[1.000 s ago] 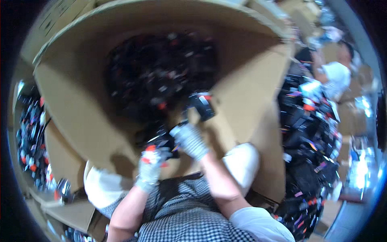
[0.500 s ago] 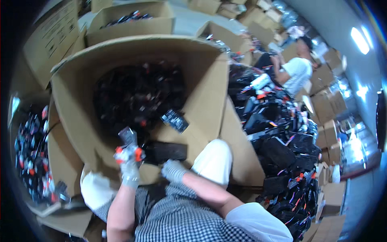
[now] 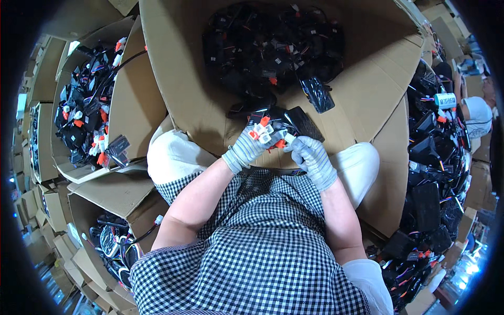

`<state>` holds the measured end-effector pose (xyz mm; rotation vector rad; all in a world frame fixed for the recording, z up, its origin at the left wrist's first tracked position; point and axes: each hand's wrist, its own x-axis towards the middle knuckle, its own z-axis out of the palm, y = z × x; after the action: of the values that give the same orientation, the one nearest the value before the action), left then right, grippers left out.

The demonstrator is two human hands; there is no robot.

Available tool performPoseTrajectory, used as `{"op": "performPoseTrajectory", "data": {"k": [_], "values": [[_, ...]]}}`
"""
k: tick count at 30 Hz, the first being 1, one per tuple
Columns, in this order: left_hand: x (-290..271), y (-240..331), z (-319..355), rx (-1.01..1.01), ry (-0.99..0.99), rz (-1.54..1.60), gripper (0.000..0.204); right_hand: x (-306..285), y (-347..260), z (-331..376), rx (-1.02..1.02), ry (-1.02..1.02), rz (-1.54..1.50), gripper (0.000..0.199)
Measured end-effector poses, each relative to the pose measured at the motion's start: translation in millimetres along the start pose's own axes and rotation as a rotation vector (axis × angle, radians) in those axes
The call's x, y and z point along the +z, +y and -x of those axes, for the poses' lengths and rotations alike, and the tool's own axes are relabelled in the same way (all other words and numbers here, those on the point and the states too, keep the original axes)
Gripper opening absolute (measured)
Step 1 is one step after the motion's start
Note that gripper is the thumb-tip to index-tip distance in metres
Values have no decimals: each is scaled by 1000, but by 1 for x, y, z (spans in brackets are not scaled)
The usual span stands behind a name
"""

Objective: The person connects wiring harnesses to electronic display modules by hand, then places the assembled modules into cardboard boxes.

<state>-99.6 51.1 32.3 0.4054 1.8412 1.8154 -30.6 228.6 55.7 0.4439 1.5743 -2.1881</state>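
Note:
My left hand (image 3: 245,151), in a grey knitted glove, is closed around a cluster of white and orange plug connectors (image 3: 262,131). Close beside it, my gloved right hand (image 3: 313,158) pinches a small white connector (image 3: 289,137) at the right side of the cluster. Just beyond the fingers lies a flat black module (image 3: 304,124), partly covered by the hands; whether its wires join the connectors I cannot tell. A black module in shiny wrap (image 3: 317,95) rests farther off on the cardboard. The large open carton (image 3: 362,100) in front of me holds a dark heap of black modules (image 3: 262,47).
Left of me stand a carton of wired modules (image 3: 86,105) and a lower carton with coiled cables (image 3: 113,247). On the right a tall pile of black modules (image 3: 425,205) rises beside the big carton. Another person (image 3: 476,116) sits beyond that pile.
The view has turned and steadied. My left hand, earlier holding the connectors apart at the left, now meets the right hand in front of me; the right hand has come onto the connectors.

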Motion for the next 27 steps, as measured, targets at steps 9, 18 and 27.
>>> {"op": "performPoseTrajectory", "data": {"k": [9,18,27], "values": [[2,-28,8,-122,-79,-469,28,-11,2,-2,215,33,-114,27],[2,-26,20,-20,-376,-330,29,-40,22,-9,524,-286,-54,32],[2,-80,33,-27,-615,-761,37,-39,75,-23,711,-391,38,18]]}}
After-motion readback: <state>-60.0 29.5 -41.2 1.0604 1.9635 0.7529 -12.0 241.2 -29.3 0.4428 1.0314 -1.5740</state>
